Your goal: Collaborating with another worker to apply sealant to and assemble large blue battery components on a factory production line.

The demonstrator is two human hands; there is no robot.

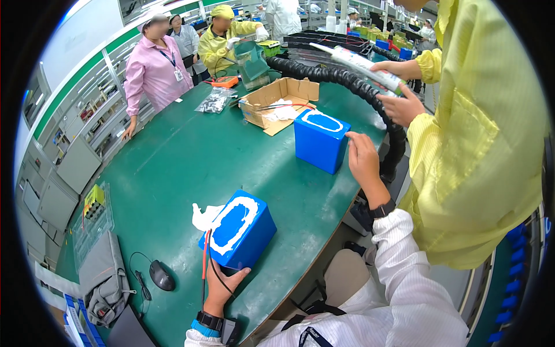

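Support comes from your left hand [228, 283], spread around the near blue pack [254, 236] and holding it, likely for steadiness, on the green table [173, 156] nearer you than the cardboard box [303, 89]. Your right hand [364, 160], half-open and empty, meets or nearly meets the far blue pack [321, 143] just beside that box. Both tops face up, presumably for access; the near pack's white loop [252, 209] is broader and more ragged.

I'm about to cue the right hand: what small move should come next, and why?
Perhaps settle the right hand on the side of the far blue block, below its top: the fingertips are at its upper edge, and the white ring up there could smear if wet.
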